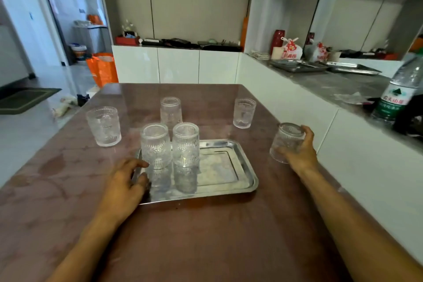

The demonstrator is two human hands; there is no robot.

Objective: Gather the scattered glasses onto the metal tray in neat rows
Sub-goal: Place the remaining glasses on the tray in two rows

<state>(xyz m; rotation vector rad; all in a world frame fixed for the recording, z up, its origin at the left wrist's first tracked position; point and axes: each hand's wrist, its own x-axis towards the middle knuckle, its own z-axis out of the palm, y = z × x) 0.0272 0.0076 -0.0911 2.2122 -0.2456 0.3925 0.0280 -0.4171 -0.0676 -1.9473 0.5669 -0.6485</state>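
Note:
A metal tray lies on the reddish-brown table. Two ribbed clear glasses stand side by side on its far left part, the left glass and the right glass. My left hand rests on the tray's left edge, fingers touching the rim beside the left glass. My right hand grips a tilted glass near the table's right edge. Three more glasses stand loose on the table: a far-left glass, a middle glass behind the tray and a far-right glass.
A white counter runs along the table's right side, bearing a plastic water bottle and metal trays. An orange bag stands on the floor beyond the table's far left corner.

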